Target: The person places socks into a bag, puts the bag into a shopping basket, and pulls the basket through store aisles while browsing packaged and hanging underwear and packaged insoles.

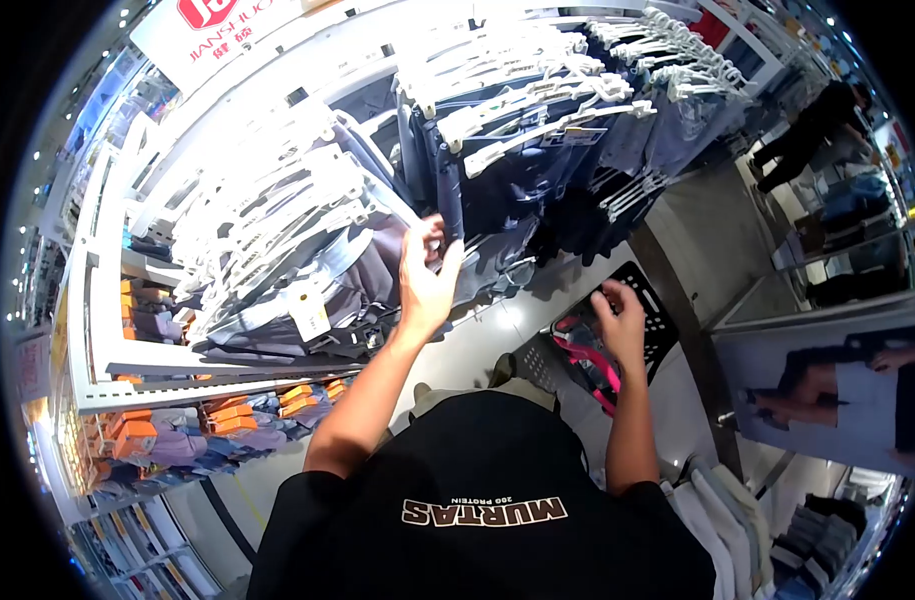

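Note:
My left hand [427,280] is raised to the rack, its fingers and thumb curled around the edge of a pair of dark blue trousers [449,190]. The trousers hang among other garments on white hangers. To the left of this hand hang grey trousers [377,265], and a white price tag [309,315] shows on the garments there. My right hand [622,315] is held out over a black shopping basket [662,325], with loosely bent fingers apart and nothing visible in them. Pink straps or handles [592,360] show by the basket below that hand.
White hangers [547,130] with dark clothes fill the rack. Folded items with orange labels [232,415] lie on lower shelves at left. A person in dark clothes [817,125] stands far right. A poster panel [827,390] and light hanging garments [717,515] are on my right.

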Action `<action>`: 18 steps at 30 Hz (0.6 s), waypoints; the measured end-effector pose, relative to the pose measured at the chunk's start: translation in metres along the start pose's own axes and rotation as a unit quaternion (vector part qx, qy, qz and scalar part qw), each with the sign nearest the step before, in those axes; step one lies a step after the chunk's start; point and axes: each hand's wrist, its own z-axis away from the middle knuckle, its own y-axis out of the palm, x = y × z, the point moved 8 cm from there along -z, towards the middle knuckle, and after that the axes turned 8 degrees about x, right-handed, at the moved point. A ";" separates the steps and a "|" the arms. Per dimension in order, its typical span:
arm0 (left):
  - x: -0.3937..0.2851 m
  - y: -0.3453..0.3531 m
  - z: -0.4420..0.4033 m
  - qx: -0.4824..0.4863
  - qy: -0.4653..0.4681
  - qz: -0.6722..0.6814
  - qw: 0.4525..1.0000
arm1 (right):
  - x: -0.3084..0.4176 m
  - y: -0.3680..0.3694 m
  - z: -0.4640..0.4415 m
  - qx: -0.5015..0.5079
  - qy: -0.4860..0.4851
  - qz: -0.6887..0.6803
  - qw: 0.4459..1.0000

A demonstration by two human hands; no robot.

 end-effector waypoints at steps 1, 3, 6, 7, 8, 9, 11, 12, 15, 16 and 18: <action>-0.021 -0.002 -0.011 -0.046 0.041 -0.015 0.998 | 0.013 -0.005 -0.022 -0.010 -0.040 -0.075 0.996; -0.049 -0.005 -0.029 -0.107 0.113 -0.048 0.987 | 0.080 -0.022 -0.058 -0.009 -0.099 -0.099 0.990; -0.068 -0.003 -0.049 -0.152 0.123 -0.123 0.973 | 0.158 -0.049 -0.101 -0.090 -0.239 -0.056 0.965; -0.067 -0.001 -0.055 -0.143 0.109 -0.084 0.980 | 0.194 -0.057 -0.103 -0.130 -0.315 0.016 0.940; -0.072 -0.001 -0.058 -0.168 0.126 -0.087 0.974 | 0.218 -0.060 -0.106 -0.158 -0.360 0.062 0.917; -0.073 -0.001 -0.060 -0.161 0.112 -0.103 0.975 | 0.237 -0.059 -0.109 -0.169 -0.394 0.096 0.899; -0.077 -0.001 -0.062 -0.165 0.085 -0.097 0.978 | 0.260 -0.052 -0.120 -0.148 -0.445 0.124 0.874; -0.076 0.000 -0.063 -0.159 0.089 -0.108 0.977 | 0.262 -0.044 -0.128 -0.141 -0.445 0.160 0.870; -0.083 0.001 -0.068 -0.189 0.153 -0.133 0.961 | 0.261 -0.025 -0.146 -0.060 -0.437 0.156 0.884; -0.080 0.002 -0.077 -0.177 0.181 -0.021 0.967 | 0.259 -0.021 -0.153 0.001 -0.423 0.118 0.899; -0.074 0.008 -0.085 -0.099 0.070 0.010 0.993 | 0.255 -0.022 -0.156 0.042 -0.378 0.027 0.925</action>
